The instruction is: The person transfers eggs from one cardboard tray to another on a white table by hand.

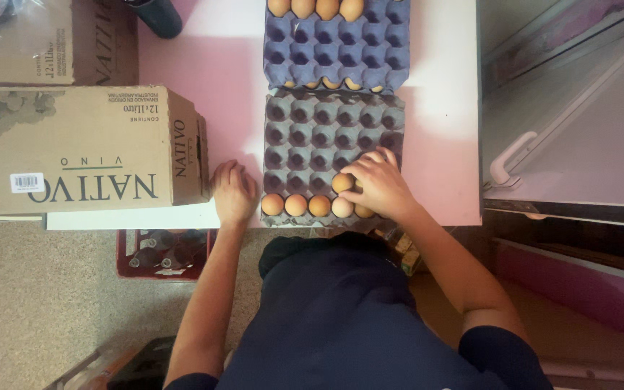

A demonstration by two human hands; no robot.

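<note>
A grey egg tray (312,126) lies on the white table in front of me, with brown eggs (296,205) filling its nearest row. My right hand (380,184) rests over the tray's near right part, fingers curled on an egg (341,182) in the second row. My left hand (233,191) lies flat on the table just left of the tray, holding nothing. A blue egg tray (341,50) sits beyond the grey one, with eggs along its far row and several more showing under its near edge.
Two cardboard boxes (74,148) stand on the table's left side. A dark bottle (159,16) stands at the far edge. A red crate of bottles (160,253) sits on the floor under the table. A white chest freezer (572,108) is at the right.
</note>
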